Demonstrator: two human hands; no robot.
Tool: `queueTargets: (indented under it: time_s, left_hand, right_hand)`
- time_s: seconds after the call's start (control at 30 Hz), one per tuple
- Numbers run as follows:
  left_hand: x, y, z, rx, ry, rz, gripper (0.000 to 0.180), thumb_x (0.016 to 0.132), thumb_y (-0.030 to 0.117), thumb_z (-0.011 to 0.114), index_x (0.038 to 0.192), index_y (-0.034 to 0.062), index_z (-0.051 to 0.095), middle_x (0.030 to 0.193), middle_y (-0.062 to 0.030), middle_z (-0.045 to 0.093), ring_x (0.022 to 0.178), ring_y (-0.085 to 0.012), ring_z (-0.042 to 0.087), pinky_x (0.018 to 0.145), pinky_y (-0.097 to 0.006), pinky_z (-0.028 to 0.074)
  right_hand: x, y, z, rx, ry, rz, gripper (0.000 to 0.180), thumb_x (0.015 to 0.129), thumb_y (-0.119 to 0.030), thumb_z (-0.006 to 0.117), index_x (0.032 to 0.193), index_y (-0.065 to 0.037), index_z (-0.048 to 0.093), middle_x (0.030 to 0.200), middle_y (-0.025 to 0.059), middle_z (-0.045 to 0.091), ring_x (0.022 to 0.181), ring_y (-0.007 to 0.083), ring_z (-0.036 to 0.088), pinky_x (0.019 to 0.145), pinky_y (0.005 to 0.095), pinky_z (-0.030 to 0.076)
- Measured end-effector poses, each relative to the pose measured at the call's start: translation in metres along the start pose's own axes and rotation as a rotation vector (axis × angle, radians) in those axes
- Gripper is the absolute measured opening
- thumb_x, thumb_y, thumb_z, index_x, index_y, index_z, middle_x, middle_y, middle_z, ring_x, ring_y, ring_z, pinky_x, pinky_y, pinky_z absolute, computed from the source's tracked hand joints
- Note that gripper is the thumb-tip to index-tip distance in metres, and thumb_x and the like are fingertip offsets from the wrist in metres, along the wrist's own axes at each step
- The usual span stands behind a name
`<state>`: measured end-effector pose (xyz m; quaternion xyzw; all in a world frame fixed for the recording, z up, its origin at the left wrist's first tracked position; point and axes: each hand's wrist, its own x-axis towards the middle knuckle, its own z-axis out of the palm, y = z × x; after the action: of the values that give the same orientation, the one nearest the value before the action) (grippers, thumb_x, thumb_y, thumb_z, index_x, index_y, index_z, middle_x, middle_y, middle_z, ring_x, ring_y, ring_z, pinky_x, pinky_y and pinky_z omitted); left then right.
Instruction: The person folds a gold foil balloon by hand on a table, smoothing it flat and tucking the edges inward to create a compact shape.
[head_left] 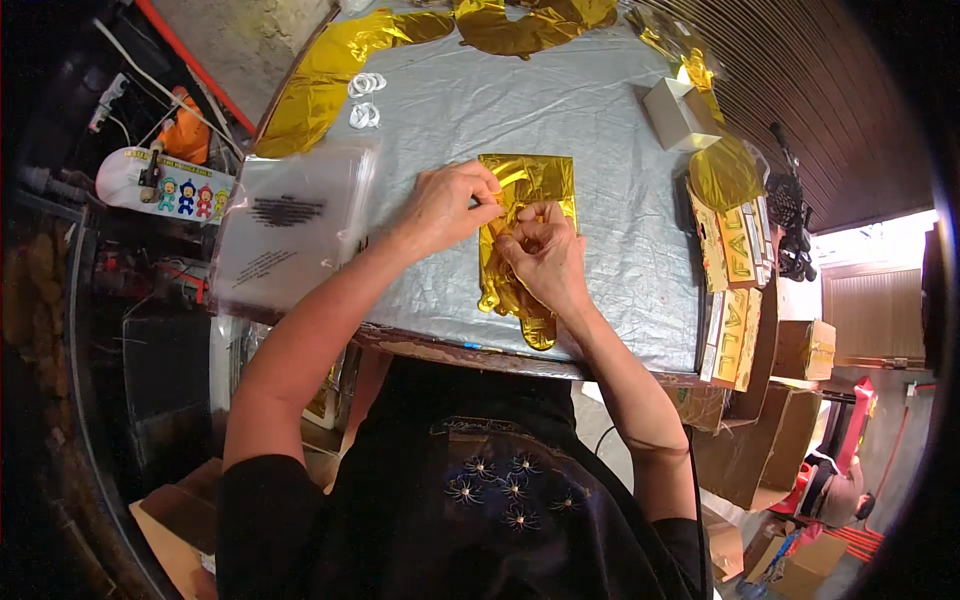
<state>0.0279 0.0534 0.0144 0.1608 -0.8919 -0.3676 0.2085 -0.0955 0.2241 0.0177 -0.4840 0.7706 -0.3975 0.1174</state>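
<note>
A folded gold foil balloon point(560, 185) lies flat on the silver-covered table in front of me, its crumpled lower part reaching toward the near edge. My left hand point(445, 210) is over its left side, thumb and fingers pinched together; a small dark bit shows between them, too small to name. Close beside it, my right hand point(547, 255) is over the middle of the foil with its fingers curled and closed. What its fingertips grip is hidden by the hand. Both hands are nearly touching each other.
Clear plastic bags point(290, 215) lie stacked at the left. Small white coils point(366, 100) sit beyond them. More gold foil balloons point(530, 30) line the far edge. A white box point(680, 115) stands at the far right; printed cards point(738, 250) fill the right edge. A blue pen-like thing point(483, 348) lies near the front edge.
</note>
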Motion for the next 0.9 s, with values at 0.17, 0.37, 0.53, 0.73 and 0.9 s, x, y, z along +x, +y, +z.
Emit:
queueTargets:
  time_s: [0.17,0.37,0.53,0.73,0.9]
  left_hand:
    - [0.002,0.000,0.006,0.021,0.015,-0.092,0.016,0.086,0.020,0.081,0.081,0.0066,0.075,0.114,-0.0008,0.074,0.111,-0.0257,0.069,0.099,-0.049,0.049]
    - [-0.001,0.001,0.006,0.073,0.019,-0.067,0.013,0.085,0.018,0.083,0.086,0.0088,0.074,0.116,-0.0005,0.073,0.114,-0.0263,0.068,0.100,-0.049,0.049]
    - [-0.002,0.000,0.002,0.092,0.010,-0.028,0.013,0.085,0.015,0.082,0.088,0.0079,0.071,0.117,-0.0033,0.072,0.114,-0.0283,0.068,0.097,-0.047,0.051]
    - [-0.002,-0.006,0.004,0.020,-0.009,-0.038,0.011,0.087,0.015,0.081,0.090,0.0103,0.071,0.118,-0.0004,0.071,0.119,-0.0259,0.065,0.103,-0.050,0.046]
    - [-0.004,-0.002,0.004,0.010,-0.014,-0.043,0.013,0.088,0.016,0.080,0.092,0.0107,0.069,0.117,0.0010,0.070,0.120,-0.0247,0.064,0.102,-0.049,0.045]
  right_hand:
    - [-0.001,0.004,-0.005,-0.055,-0.032,-0.081,0.013,0.084,-0.010,0.084,0.094,-0.003,0.081,0.103,0.0071,0.064,0.076,0.0196,0.067,0.071,0.0344,0.055]
    - [-0.003,-0.005,-0.042,0.228,-0.160,-0.142,0.046,0.088,0.001,0.074,0.132,-0.012,0.073,0.119,0.0091,0.061,0.096,0.0248,0.065,0.079,0.0369,0.055]
    - [0.004,0.004,-0.046,-0.227,-0.281,-0.520,0.058,0.083,-0.002,0.075,0.139,-0.018,0.071,0.135,0.0069,0.059,0.114,0.0296,0.061,0.098,0.0417,0.049]
    - [0.016,0.014,-0.047,-0.376,-0.365,-0.691,0.060,0.083,-0.009,0.077,0.142,-0.017,0.069,0.150,0.0014,0.061,0.129,0.0277,0.058,0.106,0.0426,0.045]
    - [0.000,0.023,-0.039,-0.366,-0.377,-0.651,0.062,0.083,-0.010,0.077,0.144,-0.016,0.067,0.152,0.0004,0.062,0.140,0.0285,0.054,0.112,0.0452,0.041]
